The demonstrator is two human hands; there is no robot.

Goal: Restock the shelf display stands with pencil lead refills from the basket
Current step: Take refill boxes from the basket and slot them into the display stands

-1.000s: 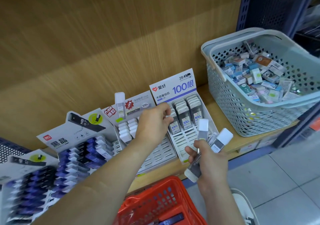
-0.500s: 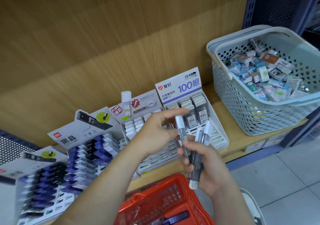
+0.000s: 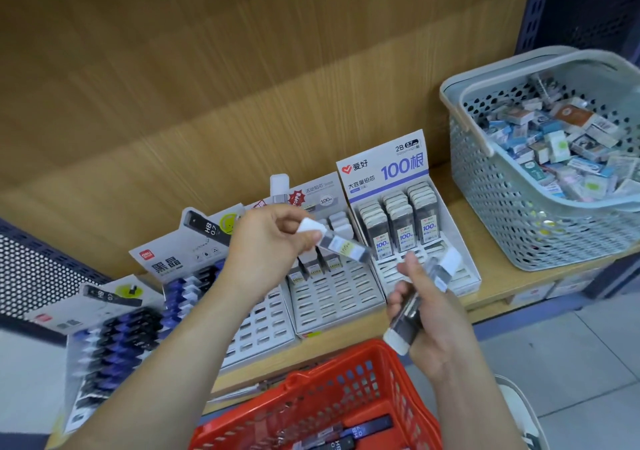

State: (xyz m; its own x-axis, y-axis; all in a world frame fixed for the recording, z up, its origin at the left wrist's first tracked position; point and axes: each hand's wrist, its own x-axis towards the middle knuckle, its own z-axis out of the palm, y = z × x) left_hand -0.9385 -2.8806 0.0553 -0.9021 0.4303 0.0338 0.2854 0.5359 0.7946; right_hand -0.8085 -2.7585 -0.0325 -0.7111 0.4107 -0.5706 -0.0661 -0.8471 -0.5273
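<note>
One refill (image 3: pixel 341 243) pinched by left hand (image 3: pixel 266 245); right hand (image 3: pixel 436 331) grips bundle (image 3: pixel 407 321)

Soft, even indoor light fills the frame, bright enough to show colour everywhere, with only faint shadows. The wooden back panel (image 3: pixel 242 68) looks warm, while the upper right corner is dark. Motion blur softens the whole picture. It is worst on the single refill (image 3: pixel 337 241) pinched in the left hand (image 3: pixel 266 245) and the bundle of refills (image 3: pixel 412 311) gripped in the right hand (image 3: pixel 433 328). Large print on the display card (image 3: pixel 384 169) is legible. Wide-angle distortion bows the grey basket (image 3: pixel 512 214) at the right edge.
</note>
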